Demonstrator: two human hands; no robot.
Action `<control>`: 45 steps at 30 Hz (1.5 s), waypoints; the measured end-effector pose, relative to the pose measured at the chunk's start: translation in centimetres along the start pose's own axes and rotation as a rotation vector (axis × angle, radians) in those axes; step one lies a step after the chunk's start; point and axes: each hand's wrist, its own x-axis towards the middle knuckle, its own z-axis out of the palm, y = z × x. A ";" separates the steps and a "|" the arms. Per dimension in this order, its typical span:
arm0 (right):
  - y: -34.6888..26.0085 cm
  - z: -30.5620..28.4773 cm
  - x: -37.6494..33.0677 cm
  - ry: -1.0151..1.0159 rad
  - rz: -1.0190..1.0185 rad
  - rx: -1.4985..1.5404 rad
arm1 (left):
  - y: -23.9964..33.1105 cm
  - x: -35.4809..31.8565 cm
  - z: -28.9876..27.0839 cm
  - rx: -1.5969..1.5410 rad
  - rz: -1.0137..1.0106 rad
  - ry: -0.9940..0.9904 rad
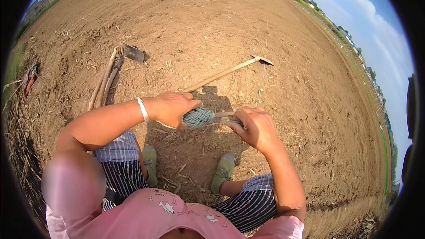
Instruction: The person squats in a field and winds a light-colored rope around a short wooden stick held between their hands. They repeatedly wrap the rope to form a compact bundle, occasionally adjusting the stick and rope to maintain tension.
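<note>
Pale green twine, wound into a fat ball on a short wooden stick (200,117), sits between the two hands at about knee height above the bare brown tilled soil (283,84). The left hand (171,109) is curled round the ball's near end, fingers wrapped over the windings so the bundle cannot turn or slip. The right hand (256,127) is closed on the bare end of the stick, thumb and fingers pinching it; a thin strand seems to run through that pinch, though it is too fine to be sure. Gripped at both ends like this, the spool lies level and steady across the body.

A white band (142,109) circles the left wrist. Below, two light green shoes (223,170) stand apart on the earth, under striped trouser legs.

Ahead, a long wooden-handled hoe with a dark blade (230,71) lies flat on the ground, well apart from the hands. To the left lies another hoe with a grey metal blade (128,53), its curved handles beside it, laid down out of the way.
</note>
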 end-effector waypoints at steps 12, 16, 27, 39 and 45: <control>5.5 2.6 -3.2 -0.070 0.490 0.600 | 2.5 -2.0 -3.0 -0.974 0.303 0.347; 1.2 2.1 -0.8 -0.095 0.405 0.697 | -0.1 -2.0 -4.5 -1.287 0.254 0.769; -1.7 4.6 1.3 -0.349 0.327 0.852 | 1.9 -1.5 -3.0 -1.948 0.249 0.505; 0.7 -0.5 -0.4 0.019 -0.004 -0.168 | 1.1 0.7 0.0 -0.058 -0.006 -0.072; 1.4 -0.8 -1.1 0.098 0.119 0.100 | 2.2 -0.6 2.8 -0.196 0.426 -0.071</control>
